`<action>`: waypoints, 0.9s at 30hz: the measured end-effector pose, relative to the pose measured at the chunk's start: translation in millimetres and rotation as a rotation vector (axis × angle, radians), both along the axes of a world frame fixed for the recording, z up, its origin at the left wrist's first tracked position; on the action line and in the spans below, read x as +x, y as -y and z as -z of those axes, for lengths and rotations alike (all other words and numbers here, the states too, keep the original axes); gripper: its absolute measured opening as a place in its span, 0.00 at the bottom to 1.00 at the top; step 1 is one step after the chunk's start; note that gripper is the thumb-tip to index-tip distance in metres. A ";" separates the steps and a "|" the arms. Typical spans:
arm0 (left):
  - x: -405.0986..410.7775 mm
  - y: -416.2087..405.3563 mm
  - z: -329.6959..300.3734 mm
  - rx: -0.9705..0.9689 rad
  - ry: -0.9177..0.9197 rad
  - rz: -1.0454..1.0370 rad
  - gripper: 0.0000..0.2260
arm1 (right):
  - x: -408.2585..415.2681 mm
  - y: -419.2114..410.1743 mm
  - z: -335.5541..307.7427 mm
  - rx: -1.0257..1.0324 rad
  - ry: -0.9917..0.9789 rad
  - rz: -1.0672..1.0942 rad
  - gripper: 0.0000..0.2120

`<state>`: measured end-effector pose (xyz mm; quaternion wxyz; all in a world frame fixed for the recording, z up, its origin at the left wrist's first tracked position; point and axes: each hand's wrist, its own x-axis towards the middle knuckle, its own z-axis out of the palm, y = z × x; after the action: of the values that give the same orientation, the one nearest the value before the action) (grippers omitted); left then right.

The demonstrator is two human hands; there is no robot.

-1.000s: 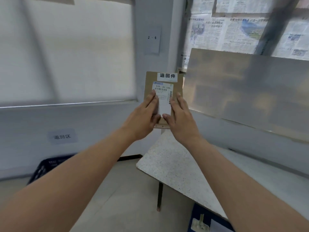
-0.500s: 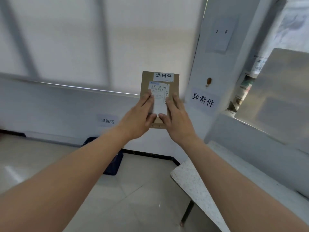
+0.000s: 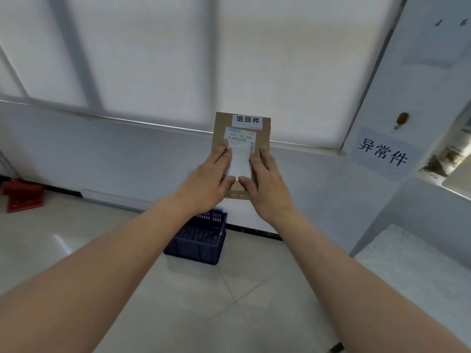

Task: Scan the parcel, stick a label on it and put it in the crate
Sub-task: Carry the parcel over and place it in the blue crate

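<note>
You've got both hands, left hand (image 3: 213, 178) and right hand (image 3: 263, 179), clamped round the parcel (image 3: 262, 131), label (image 3: 246, 120) already stuck on. Looks like only the drop's left: the crate (image 3: 201, 240) sits on the floor right below your hands, so lower it in.

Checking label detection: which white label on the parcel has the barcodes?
The larger shipping label in the parcel's middle, partly under both hands. The small label at its top edge carries only three characters.
</note>
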<state>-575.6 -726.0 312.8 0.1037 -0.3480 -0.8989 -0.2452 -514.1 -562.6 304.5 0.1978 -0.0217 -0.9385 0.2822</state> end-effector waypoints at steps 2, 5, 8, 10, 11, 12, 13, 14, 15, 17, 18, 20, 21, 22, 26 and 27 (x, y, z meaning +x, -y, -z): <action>-23.4 29.6 4.8 -0.027 0.012 0.005 0.31 | -22.7 29.2 6.0 -0.013 0.012 0.004 0.30; -59.5 68.3 12.3 -0.070 0.020 0.011 0.31 | -56.0 64.5 16.3 -0.026 0.028 -0.021 0.31; -93.9 98.2 21.2 -0.102 0.043 0.020 0.32 | -90.3 90.7 26.7 -0.032 0.059 -0.042 0.31; -119.8 114.7 27.6 -0.117 0.056 0.019 0.32 | -116.5 105.4 34.8 -0.045 0.075 -0.054 0.32; -133.6 121.5 31.1 -0.123 0.061 0.016 0.32 | -130.7 111.6 39.3 -0.045 0.083 -0.059 0.32; -147.4 127.5 35.0 -0.129 0.065 0.012 0.32 | -145.3 116.9 44.5 -0.041 0.092 -0.064 0.32; -161.6 132.6 39.7 -0.135 0.071 0.007 0.32 | -160.7 121.5 50.2 -0.036 0.099 -0.068 0.32; -176.6 137.4 44.5 -0.142 0.079 0.001 0.32 | -177.2 125.9 56.2 -0.035 0.106 -0.072 0.33; -191.7 141.7 50.0 -0.149 0.092 -0.005 0.32 | -193.8 129.9 62.2 -0.038 0.114 -0.075 0.33; -223.4 150.3 62.1 -0.158 0.115 -0.018 0.32 | -228.2 137.0 74.2 -0.040 0.128 -0.090 0.33; -240.0 154.2 68.5 -0.163 0.121 -0.023 0.32 | -246.1 139.9 80.7 -0.040 0.132 -0.101 0.34; -272.4 160.0 81.0 -0.169 0.141 -0.031 0.32 | -281.9 144.4 94.0 -0.047 0.146 -0.116 0.35; -287.8 162.5 86.6 -0.177 0.159 -0.036 0.31 | -299.4 146.2 99.8 -0.048 0.162 -0.123 0.35; -302.3 165.2 91.5 -0.190 0.181 -0.040 0.31 | -315.2 148.2 105.2 -0.050 0.181 -0.131 0.36; -360.3 174.1 109.9 -0.210 0.231 -0.041 0.31 | -372.5 156.1 125.3 -0.052 0.217 -0.162 0.36; -373.7 176.0 114.4 -0.208 0.245 -0.043 0.32 | -385.0 158.1 130.1 -0.056 0.228 -0.159 0.36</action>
<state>-949.3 -902.0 198.4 -0.0382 -0.3051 -0.9326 -0.1892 -899.1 -720.7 174.5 0.0661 0.0153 -0.9454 0.3187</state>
